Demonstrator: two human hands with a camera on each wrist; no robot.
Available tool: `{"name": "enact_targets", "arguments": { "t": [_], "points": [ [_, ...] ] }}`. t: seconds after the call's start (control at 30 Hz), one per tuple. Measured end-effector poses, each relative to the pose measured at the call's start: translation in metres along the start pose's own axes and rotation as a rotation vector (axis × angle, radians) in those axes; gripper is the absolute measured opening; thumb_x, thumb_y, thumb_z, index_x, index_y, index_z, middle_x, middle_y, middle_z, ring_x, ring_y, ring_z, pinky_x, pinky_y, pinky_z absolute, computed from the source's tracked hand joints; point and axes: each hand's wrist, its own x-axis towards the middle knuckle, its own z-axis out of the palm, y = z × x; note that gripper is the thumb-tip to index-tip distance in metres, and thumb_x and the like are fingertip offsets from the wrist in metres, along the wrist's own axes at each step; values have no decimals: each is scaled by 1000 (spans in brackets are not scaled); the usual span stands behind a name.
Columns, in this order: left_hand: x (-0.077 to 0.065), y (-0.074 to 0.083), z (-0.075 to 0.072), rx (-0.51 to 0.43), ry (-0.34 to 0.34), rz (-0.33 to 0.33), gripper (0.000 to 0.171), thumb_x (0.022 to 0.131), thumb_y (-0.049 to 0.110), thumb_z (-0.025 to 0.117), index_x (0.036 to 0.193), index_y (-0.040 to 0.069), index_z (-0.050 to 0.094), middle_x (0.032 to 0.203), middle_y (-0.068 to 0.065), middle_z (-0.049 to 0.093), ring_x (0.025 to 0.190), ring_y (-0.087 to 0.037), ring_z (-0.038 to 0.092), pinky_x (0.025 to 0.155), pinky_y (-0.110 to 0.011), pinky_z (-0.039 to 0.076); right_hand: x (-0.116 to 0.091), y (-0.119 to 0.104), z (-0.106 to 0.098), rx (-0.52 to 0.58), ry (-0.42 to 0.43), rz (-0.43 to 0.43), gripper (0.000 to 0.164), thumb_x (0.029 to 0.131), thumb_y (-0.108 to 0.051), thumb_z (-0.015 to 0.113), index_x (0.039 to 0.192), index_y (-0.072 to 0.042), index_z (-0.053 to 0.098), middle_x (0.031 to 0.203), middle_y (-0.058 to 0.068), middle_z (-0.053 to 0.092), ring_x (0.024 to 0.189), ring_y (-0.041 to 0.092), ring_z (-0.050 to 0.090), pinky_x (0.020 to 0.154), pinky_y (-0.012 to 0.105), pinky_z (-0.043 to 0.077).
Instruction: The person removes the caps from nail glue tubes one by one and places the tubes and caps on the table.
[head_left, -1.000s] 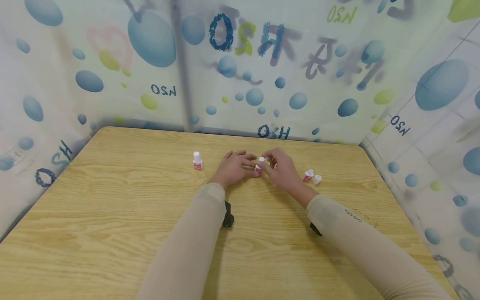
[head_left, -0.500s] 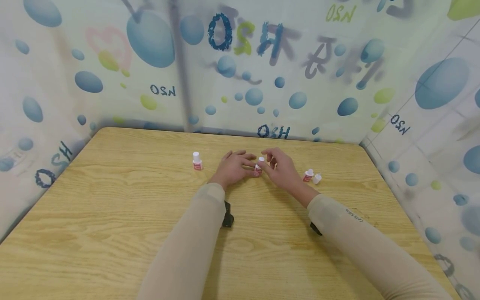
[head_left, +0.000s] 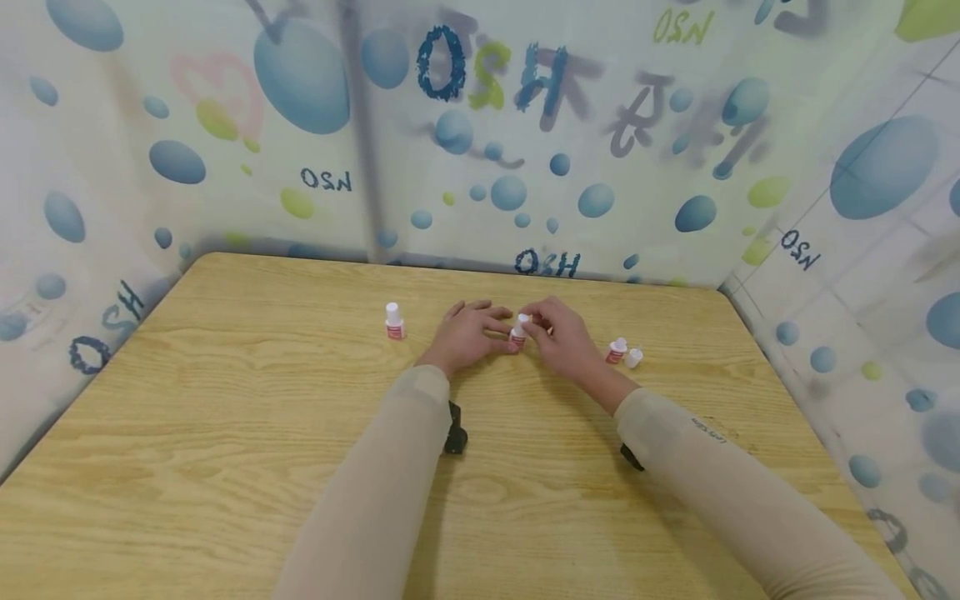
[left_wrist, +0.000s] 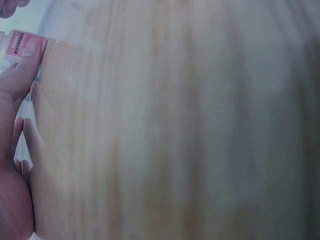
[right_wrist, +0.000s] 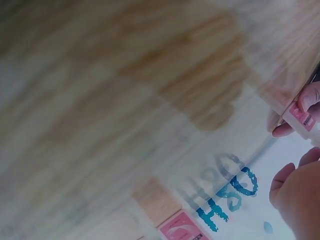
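Note:
A small white bottle with a red label stands on the table between both hands. My left hand pinches it low, and the left wrist view shows the thumb lying across the label. At its top, my right hand pinches the white cap between thumb and fingers. The right wrist view catches the same bottle at its edge, beside my right fingers. Whether the cap is loose on the neck cannot be told.
Left of the hands stands another capped bottle. On the right, a similar bottle stands beside a loose white cap. Both share the wooden table, which meets a patterned curtain at the back.
My right fingertips, spread away from the cap half a second ago, have closed in on it with the thumb. The left hand and the other bottles have stayed put.

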Motion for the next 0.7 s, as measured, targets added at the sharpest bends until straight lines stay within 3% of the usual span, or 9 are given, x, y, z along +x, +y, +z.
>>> {"name": "enact_targets", "arguments": {
  "t": [0.23, 0.43, 0.7],
  "points": [
    [-1, 0, 1, -33, 9, -19, 44, 96, 53, 74, 135, 32, 75, 163, 11, 53, 164, -22, 29, 138, -55, 4, 0, 0, 0, 25, 8, 30, 31, 107, -19, 66, 133, -3, 66, 102, 10, 58, 86, 23, 55, 75, 34, 48],
    [-2, 1, 1, -29, 18, -7, 46, 96, 53, 74, 137, 31, 74, 163, 9, 54, 164, -23, 30, 137, -57, 6, 0, -2, -1, 13, 18, 81, 28, 106, -28, 68, 127, -8, 68, 103, 9, 59, 85, 22, 55, 75, 34, 47],
    [-2, 2, 0, -10, 9, 2, 44, 97, 52, 73, 136, 31, 75, 163, 9, 54, 164, -25, 30, 137, -57, 6, -1, -2, -3, 21, -12, 4, 20, 109, -14, 62, 125, -5, 68, 105, 12, 60, 94, 27, 62, 82, 39, 53]
  ]
}}
